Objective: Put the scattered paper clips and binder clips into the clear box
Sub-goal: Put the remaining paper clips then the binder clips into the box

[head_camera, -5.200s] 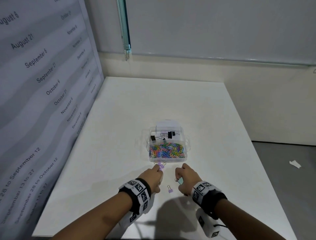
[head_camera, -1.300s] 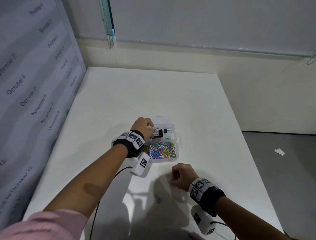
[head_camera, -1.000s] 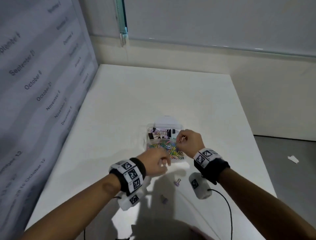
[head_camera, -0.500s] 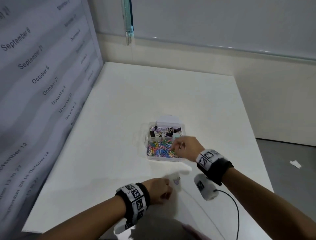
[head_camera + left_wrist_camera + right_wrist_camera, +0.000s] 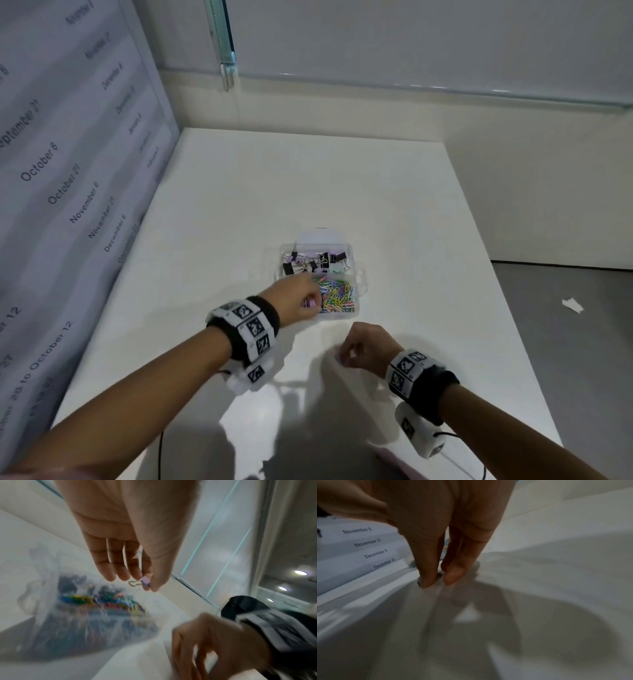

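A lilac binder clip (image 5: pixel 145 581) is pinched between thumb and fingertip of the left hand (image 5: pixel 297 298) at the box (image 5: pixel 360 295), at its 9 o'clock edge. The box sits mid-desk (image 5: pixel 308 178): binder clips (image 5: pixel 315 260) fill its 12 o'clock half and paper clips (image 5: pixel 337 295) its 6 o'clock half. The right hand (image 5: pixel 368 349), at 6 o'clock of the box, is closed in a narrow grip on a small clip (image 5: pixel 439 575) lying on the desk; its kind cannot be told. The step in hand is judged a drop-off. Next, the lilac clip should be carried over the far half and released, then the right-hand clip lifted.
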Demonstrator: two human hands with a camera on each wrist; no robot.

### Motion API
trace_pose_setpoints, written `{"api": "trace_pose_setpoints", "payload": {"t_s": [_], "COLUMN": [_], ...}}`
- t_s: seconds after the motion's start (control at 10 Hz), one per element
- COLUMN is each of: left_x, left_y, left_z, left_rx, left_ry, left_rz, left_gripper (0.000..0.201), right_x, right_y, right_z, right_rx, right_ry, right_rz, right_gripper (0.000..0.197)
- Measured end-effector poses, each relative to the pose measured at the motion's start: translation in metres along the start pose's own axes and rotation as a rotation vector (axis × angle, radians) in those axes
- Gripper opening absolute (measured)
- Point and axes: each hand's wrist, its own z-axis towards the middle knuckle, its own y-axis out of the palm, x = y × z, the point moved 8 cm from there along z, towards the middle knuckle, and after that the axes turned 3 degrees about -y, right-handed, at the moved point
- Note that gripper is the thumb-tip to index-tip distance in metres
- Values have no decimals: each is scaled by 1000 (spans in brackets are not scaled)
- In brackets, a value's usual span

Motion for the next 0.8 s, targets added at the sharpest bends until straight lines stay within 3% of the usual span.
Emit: {"api": "trace_pose_setpoints", "payload": {"t_s": [0.2,0.4,0.5,0.6,0.7,0.8], "left_x": [-48,-69,-80,-87,-81,-78], "left_y": [-42,-35,-26,-7,-1,-1], "left_z": [36,13,-7,-26,-34,-40], "left_rx": [259,386,335,194,114,140], "left_ry": [-301,-414,-439,-457,-473,-499], "left_rz": [-109,-112,-171,-222,-188,-179], "left_gripper": [12,27,37,50,60,66], "right_x": [6,-12,-33,-45,-40,-34], "right_y": [0,-9,-56,-98,-117,-124], "right_z": [-2,-11,5,31,58,63], "right_rx": [23,-29,161,316,374,405], "right_ry": [75,149,142,162,228,251], "right_rz": [-24,-31,56,117,122,156], "right_gripper": [12,8,8,5,9,17]}}
